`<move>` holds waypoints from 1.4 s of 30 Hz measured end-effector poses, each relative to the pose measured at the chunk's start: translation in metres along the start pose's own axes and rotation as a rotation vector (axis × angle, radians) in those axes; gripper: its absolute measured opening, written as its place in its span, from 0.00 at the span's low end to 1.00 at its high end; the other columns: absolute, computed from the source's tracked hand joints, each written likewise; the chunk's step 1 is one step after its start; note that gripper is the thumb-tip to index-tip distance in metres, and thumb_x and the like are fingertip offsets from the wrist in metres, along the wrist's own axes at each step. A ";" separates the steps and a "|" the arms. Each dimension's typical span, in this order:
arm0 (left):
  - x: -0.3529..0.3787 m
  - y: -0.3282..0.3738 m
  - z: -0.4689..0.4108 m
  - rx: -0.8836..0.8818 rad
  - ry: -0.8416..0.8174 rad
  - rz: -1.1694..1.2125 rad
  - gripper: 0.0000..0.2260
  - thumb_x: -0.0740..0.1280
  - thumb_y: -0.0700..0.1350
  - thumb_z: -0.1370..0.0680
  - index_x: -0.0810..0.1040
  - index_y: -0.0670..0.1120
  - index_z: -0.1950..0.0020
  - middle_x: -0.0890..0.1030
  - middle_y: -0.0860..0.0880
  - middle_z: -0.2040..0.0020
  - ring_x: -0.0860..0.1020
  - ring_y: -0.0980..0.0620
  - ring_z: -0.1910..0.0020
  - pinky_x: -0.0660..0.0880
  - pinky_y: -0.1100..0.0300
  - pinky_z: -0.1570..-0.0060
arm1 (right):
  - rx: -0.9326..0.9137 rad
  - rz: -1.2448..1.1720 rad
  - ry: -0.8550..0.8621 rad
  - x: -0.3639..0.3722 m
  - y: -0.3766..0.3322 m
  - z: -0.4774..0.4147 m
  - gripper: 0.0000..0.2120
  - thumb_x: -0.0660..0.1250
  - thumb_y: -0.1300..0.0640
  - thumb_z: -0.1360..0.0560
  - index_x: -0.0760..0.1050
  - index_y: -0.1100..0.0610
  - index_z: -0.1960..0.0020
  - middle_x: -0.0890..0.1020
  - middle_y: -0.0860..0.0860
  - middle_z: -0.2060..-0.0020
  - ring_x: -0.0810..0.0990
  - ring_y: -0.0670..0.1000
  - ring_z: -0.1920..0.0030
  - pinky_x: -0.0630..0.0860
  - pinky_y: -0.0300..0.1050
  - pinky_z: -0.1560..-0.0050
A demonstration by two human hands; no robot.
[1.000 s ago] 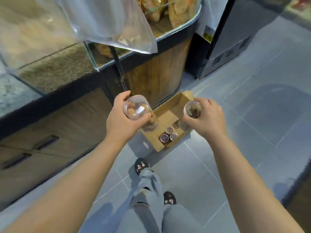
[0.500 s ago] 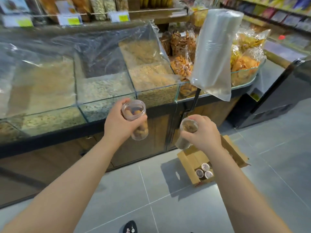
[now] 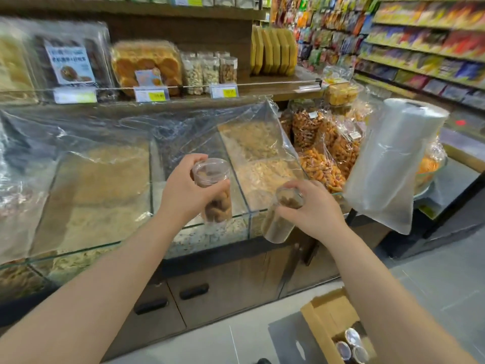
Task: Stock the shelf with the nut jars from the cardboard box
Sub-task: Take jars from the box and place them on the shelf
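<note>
My left hand [image 3: 183, 191] grips a clear jar of pale brown nuts [image 3: 214, 195], held upright in front of the glass bins. My right hand [image 3: 312, 206] holds a second clear jar of darker nuts [image 3: 279, 219], tilted with its base toward the counter. The open cardboard box [image 3: 322, 321] sits on the floor at the lower right, with three jar lids [image 3: 351, 345] showing inside. On the wooden shelf [image 3: 275, 86] above the bins stand a few nut jars [image 3: 210, 70] behind price tags.
Glass bulk bins [image 3: 105, 185] under plastic sheeting fill the counter in front. A roll of plastic bags [image 3: 393, 158] hangs at the right. Bagged snacks [image 3: 325, 148] lie beside it. Cabinet doors [image 3: 210, 287] sit below, grey tiled floor [image 3: 446, 285] at right.
The view has swung up from the floor and box to the counter and shelf. Both hands have lifted their jars from the box to bin height.
</note>
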State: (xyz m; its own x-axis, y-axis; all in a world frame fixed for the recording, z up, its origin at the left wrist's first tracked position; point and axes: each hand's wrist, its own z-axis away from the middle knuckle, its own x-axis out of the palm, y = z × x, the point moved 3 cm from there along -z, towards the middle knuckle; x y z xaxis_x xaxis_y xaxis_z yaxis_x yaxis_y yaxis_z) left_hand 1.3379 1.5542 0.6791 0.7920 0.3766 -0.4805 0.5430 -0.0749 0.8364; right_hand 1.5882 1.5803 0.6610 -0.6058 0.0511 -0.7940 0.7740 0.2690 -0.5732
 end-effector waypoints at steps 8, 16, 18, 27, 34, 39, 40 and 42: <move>0.012 0.011 -0.114 -0.002 0.080 -0.040 0.28 0.77 0.51 0.32 0.71 0.54 0.36 0.74 0.63 0.55 0.74 0.65 0.57 0.74 0.61 0.54 | -0.081 0.006 -0.012 -0.005 -0.011 -0.137 0.23 0.72 0.42 0.33 0.72 0.45 0.40 0.71 0.46 0.47 0.73 0.49 0.47 0.72 0.45 0.51; 0.018 0.012 -0.213 0.037 0.126 -0.106 0.29 0.77 0.53 0.34 0.72 0.53 0.35 0.74 0.57 0.46 0.73 0.56 0.48 0.68 0.61 0.47 | -0.122 0.045 -0.026 0.005 -0.021 -0.251 0.25 0.70 0.39 0.35 0.72 0.43 0.40 0.71 0.45 0.48 0.74 0.49 0.46 0.75 0.49 0.47; 0.019 0.011 -0.240 0.051 0.109 -0.115 0.30 0.77 0.53 0.34 0.72 0.53 0.35 0.74 0.57 0.46 0.74 0.56 0.48 0.68 0.61 0.48 | -0.134 0.053 -0.025 0.009 -0.025 -0.275 0.26 0.70 0.39 0.35 0.72 0.42 0.39 0.72 0.46 0.47 0.74 0.49 0.46 0.75 0.49 0.47; 0.033 0.011 -0.340 0.124 -0.017 -0.147 0.30 0.76 0.57 0.35 0.70 0.54 0.36 0.76 0.57 0.49 0.75 0.56 0.52 0.71 0.59 0.51 | -0.111 0.057 0.079 0.013 -0.034 -0.358 0.25 0.71 0.41 0.33 0.73 0.45 0.38 0.70 0.45 0.49 0.73 0.47 0.50 0.68 0.42 0.53; 0.049 0.022 -0.403 0.145 -0.023 -0.197 0.30 0.75 0.59 0.35 0.70 0.54 0.37 0.76 0.56 0.49 0.76 0.55 0.50 0.73 0.58 0.50 | -0.106 0.067 0.100 -0.005 -0.028 -0.431 0.23 0.70 0.42 0.32 0.74 0.45 0.39 0.73 0.48 0.42 0.73 0.50 0.42 0.69 0.44 0.49; 0.063 0.035 -0.446 0.112 0.048 -0.215 0.30 0.73 0.63 0.34 0.69 0.55 0.36 0.74 0.56 0.50 0.74 0.58 0.55 0.73 0.58 0.53 | -0.193 0.036 0.185 -0.031 -0.030 -0.509 0.22 0.70 0.41 0.34 0.76 0.45 0.41 0.74 0.47 0.46 0.74 0.48 0.47 0.68 0.43 0.52; 0.067 0.037 -0.453 0.096 0.052 -0.211 0.29 0.73 0.63 0.34 0.69 0.56 0.36 0.74 0.56 0.50 0.73 0.59 0.56 0.74 0.59 0.54 | -0.207 0.032 0.199 -0.034 -0.030 -0.526 0.22 0.70 0.41 0.33 0.76 0.45 0.41 0.74 0.47 0.46 0.73 0.47 0.48 0.67 0.42 0.52; 0.075 0.039 -0.468 0.077 0.058 -0.219 0.27 0.73 0.63 0.34 0.69 0.57 0.39 0.75 0.57 0.51 0.74 0.59 0.55 0.76 0.56 0.52 | -0.236 0.015 0.229 -0.036 -0.032 -0.562 0.20 0.70 0.42 0.32 0.76 0.46 0.43 0.75 0.47 0.46 0.73 0.47 0.49 0.68 0.43 0.53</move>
State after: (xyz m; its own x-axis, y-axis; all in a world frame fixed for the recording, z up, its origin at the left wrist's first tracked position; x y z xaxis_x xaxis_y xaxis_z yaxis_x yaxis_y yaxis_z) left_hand 1.2876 2.0113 0.7992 0.6368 0.4436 -0.6306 0.7215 -0.0547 0.6902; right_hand 1.4823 2.1100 0.8215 -0.6407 0.2645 -0.7208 0.7356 0.4805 -0.4775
